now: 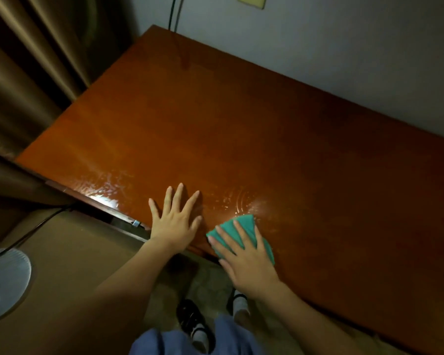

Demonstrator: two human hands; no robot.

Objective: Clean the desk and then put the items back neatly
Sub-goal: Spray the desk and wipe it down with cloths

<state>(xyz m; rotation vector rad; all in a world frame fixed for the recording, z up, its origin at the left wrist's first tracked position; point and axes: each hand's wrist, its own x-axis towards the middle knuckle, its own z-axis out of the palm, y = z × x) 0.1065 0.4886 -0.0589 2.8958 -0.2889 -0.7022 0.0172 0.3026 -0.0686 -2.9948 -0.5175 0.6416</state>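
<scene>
i press the cloth flat under my right hand, fingers straight, at the desk's near edge to wipe, left hand splayed just beside it, likely bracing me; items unseen.

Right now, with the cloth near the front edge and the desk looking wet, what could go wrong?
1. The right hand presses the green cloth close to the desk's front edge; a stroke toward the body could push water off onto the shoes below.
2. The left hand lies flat beside wet streaks; it might slip if leaned on.
3. A cable runs on the floor near the fan; drips there could be hazardous.
</scene>
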